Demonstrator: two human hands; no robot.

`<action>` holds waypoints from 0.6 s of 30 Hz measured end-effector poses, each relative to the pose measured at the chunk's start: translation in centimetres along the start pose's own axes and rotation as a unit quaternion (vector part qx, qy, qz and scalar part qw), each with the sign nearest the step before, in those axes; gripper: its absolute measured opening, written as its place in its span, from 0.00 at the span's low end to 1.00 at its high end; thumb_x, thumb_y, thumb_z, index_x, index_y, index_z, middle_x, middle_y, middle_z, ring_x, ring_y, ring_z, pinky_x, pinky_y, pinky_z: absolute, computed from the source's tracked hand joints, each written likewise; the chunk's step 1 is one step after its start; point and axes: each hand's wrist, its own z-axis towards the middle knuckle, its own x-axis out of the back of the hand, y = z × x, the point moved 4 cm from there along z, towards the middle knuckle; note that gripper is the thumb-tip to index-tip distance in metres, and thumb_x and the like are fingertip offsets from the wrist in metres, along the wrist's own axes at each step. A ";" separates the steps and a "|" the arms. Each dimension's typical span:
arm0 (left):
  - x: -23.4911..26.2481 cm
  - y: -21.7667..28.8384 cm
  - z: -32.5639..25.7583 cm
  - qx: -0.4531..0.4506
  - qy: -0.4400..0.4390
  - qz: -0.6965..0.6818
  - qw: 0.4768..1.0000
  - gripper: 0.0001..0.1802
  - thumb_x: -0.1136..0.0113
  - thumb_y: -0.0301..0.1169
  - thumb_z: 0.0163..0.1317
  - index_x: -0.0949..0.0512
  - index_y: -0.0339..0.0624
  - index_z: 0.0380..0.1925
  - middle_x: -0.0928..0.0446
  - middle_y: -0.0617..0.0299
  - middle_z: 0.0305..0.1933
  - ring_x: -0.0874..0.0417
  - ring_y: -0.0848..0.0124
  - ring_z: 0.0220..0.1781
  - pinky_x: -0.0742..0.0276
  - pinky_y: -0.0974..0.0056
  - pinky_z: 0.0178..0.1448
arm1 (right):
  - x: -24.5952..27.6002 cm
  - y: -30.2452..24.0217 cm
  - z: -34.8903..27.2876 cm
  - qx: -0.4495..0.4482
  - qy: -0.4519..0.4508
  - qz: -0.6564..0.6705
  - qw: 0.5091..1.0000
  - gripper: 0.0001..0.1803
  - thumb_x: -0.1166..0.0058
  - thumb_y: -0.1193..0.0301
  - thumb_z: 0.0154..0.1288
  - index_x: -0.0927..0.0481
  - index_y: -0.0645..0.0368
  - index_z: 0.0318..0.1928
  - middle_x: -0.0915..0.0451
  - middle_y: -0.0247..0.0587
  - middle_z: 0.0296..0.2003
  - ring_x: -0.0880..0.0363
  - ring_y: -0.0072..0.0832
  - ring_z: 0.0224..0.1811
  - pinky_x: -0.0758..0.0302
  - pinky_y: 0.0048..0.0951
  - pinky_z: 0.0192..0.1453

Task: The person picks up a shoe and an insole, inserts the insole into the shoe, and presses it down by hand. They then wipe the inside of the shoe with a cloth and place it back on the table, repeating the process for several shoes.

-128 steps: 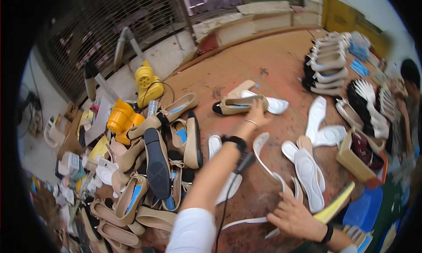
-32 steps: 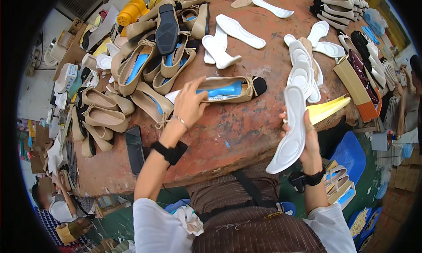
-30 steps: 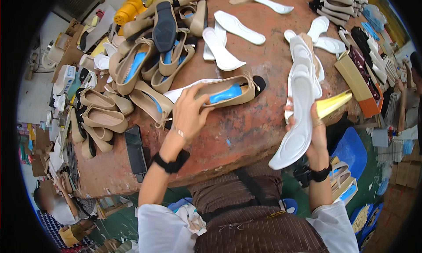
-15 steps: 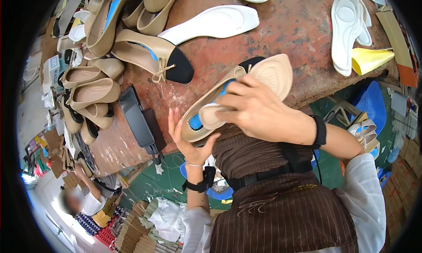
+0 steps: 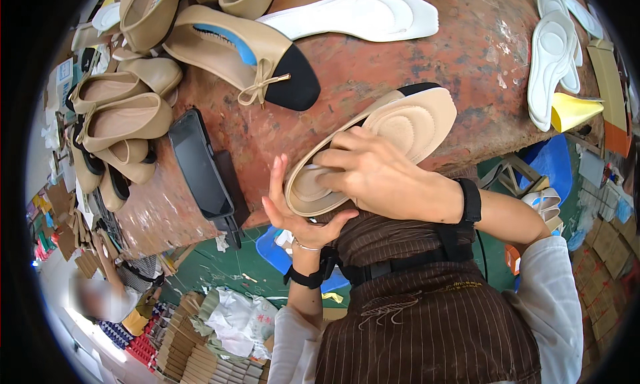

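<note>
A beige flat shoe (image 5: 291, 199) with a black toe lies at the near edge of the table, toe to the upper right. Over its opening is a beige padded insole (image 5: 421, 125); its heel end sits inside the shoe, and the front part covers most of the toe. My right hand (image 5: 377, 174) is closed on the insole's middle, fingertips pressing toward the heel. Around the shoe's heel, my left hand (image 5: 300, 217) is spread, thumb on the near side and fingers stretched up on the other. My right fingers hide the insole's waist.
Another beige flat (image 5: 293, 74) with a black toe and bow lies beyond, by a white insole (image 5: 360, 14). More beige shoes (image 5: 127, 121) pile up at left, near a black phone (image 5: 200, 164). White insoles (image 5: 552, 57) and a yellow piece (image 5: 575, 111) lie right. A co-worker (image 5: 110, 287) is lower left.
The insole's heel end has gone down into the shoe, covering the blue patch there. My right hand has moved lower with it, while my left hand stays spread at the heel. The view has shifted.
</note>
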 end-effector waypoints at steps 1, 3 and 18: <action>-0.1 -0.2 -0.2 -0.005 0.000 -0.017 1.000 0.74 0.21 0.56 0.45 0.70 0.53 0.76 0.48 0.31 0.74 0.37 0.38 0.73 0.37 0.38 0.73 | -0.2 0.3 0.0 -0.002 0.006 -0.003 1.000 0.12 0.38 0.70 0.44 0.13 0.59 0.33 0.18 0.35 0.38 0.23 0.32 0.49 0.28 0.33 0.54; -0.1 -0.5 -0.4 -0.003 -0.003 -0.027 1.000 0.74 0.20 0.54 0.45 0.70 0.54 0.77 0.48 0.31 0.74 0.38 0.38 0.73 0.38 0.38 0.73 | -0.4 0.5 0.0 -0.003 0.009 -0.008 1.000 0.12 0.38 0.71 0.44 0.13 0.60 0.33 0.18 0.36 0.38 0.23 0.33 0.49 0.27 0.34 0.54; 1.2 -0.6 1.0 0.039 -0.051 -0.066 0.996 0.56 0.33 0.65 0.53 0.41 0.42 0.72 0.43 0.31 0.74 0.36 0.39 0.73 0.37 0.45 0.72 | -2.8 0.4 0.0 0.132 -0.144 -0.005 0.981 0.27 0.49 0.67 0.63 0.25 0.58 0.63 0.24 0.44 0.63 0.27 0.35 0.67 0.31 0.36 0.73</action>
